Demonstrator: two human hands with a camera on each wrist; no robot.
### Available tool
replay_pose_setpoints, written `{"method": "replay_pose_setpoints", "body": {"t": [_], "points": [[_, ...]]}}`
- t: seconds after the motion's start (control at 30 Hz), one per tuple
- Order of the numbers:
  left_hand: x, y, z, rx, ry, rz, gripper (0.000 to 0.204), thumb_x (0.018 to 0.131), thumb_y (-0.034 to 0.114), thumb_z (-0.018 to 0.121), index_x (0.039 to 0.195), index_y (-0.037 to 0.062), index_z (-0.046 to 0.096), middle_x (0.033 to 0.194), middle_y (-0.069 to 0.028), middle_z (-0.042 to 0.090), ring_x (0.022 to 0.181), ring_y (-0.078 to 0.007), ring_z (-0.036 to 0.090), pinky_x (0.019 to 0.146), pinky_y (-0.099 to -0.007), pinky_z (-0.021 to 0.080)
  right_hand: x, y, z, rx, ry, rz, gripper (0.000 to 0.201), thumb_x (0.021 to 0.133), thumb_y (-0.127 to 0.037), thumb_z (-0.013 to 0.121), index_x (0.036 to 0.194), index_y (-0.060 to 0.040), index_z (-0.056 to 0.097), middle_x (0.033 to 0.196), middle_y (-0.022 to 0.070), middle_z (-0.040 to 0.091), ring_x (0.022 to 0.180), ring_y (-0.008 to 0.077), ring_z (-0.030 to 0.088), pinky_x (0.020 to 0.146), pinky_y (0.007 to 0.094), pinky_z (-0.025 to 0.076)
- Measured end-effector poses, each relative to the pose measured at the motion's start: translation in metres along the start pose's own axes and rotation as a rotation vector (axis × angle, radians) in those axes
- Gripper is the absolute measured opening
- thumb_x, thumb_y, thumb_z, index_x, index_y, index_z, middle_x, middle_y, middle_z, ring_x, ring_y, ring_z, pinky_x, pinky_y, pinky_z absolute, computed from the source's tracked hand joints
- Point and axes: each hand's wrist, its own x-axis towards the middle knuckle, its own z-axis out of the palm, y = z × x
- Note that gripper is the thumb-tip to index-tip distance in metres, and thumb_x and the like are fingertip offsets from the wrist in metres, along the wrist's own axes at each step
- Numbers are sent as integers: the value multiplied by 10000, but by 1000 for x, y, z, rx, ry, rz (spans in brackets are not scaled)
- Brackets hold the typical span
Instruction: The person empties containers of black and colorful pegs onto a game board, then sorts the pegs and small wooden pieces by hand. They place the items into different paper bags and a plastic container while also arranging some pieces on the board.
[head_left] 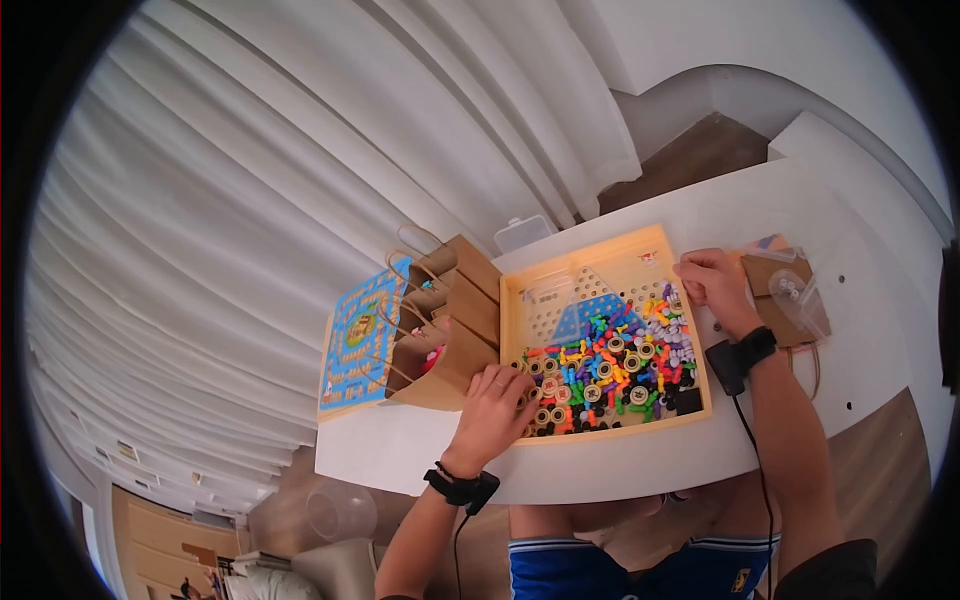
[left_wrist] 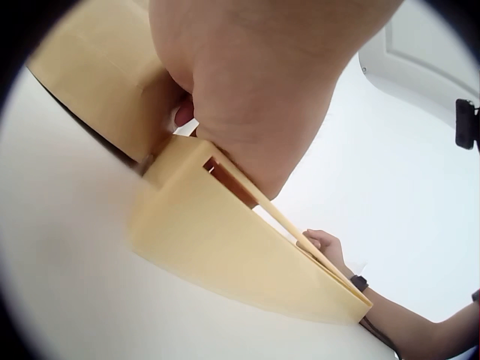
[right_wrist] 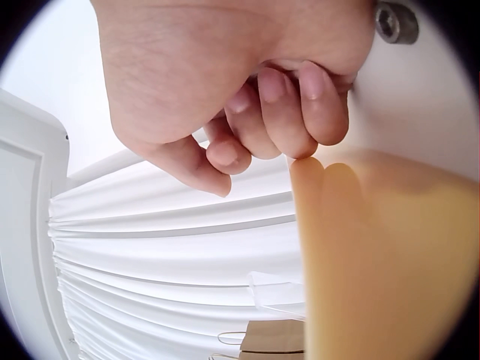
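My left hand (head_left: 490,397) reaches over the left wall of a yellow wooden box (head_left: 612,438), its fingers bent down among wooden discs (head_left: 543,415). In the left wrist view, the box wall and the hand itself hide the fingertips; I cannot tell whether they pinch a disc. My right hand (head_left: 712,284) lies at the box's right rim with loosely curled fingers (right_wrist: 289,112) that hold nothing visible. Colourful pegs (head_left: 600,345) are heaped with the discs inside the box. Behind them, a board with rows of holes (head_left: 540,325) and a blue triangle pattern shows.
Brown paper bags (head_left: 465,345) stand against the box's left side, with a blue picture board (head_left: 365,325) behind them. A clear plastic container (head_left: 523,234) sits at the far table edge. To the right lie a flat brown bag (head_left: 775,275) and a clear cup (head_left: 793,288).
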Motion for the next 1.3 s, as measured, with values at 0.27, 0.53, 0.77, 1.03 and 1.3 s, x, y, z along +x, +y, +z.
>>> {"method": "replay_pose_setpoints", "body": {"t": [0.27,0.53,0.77,1.03,1.3], "points": [[9,6,-14,47,28,-13,255,829,85,730,1074,46,673,1074,-106,631,1097,-309,576,945,-422,449,-1,2,-1,-3,-53,-19,359,967,-198,661,653,-113,510,570,-88,368,509,29,282,501,261,200],[16,-2,1,299,-59,29,207,806,26,673,1010,60,679,1020,-89,662,1072,-271,598,925,-396,450,-1,0,1,-46,-15,-6,379,972,-215,655,653,-132,468,579,-95,362,514,17,290,491,245,203],[22,-8,-2,367,-148,48,180,802,39,673,981,60,679,984,-93,671,1028,-268,606,912,-384,441,-1,0,2,-53,-29,-19,360,975,-220,658,668,-128,494,587,-96,377,517,11,298,492,239,210],[25,-8,1,371,-181,34,172,843,71,683,1014,68,677,953,-88,669,1036,-265,608,913,-399,438,-5,-5,8,-22,15,-1,309,982,-201,662,708,-88,574,607,-93,418,529,10,339,494,226,246],[29,-6,-9,224,-258,11,183,837,109,712,1008,67,664,927,-104,679,1025,-289,622,927,-437,440,0,1,1,-54,-35,-52,319,988,-191,653,706,-65,575,606,-82,436,529,16,358,496,228,269]]}}
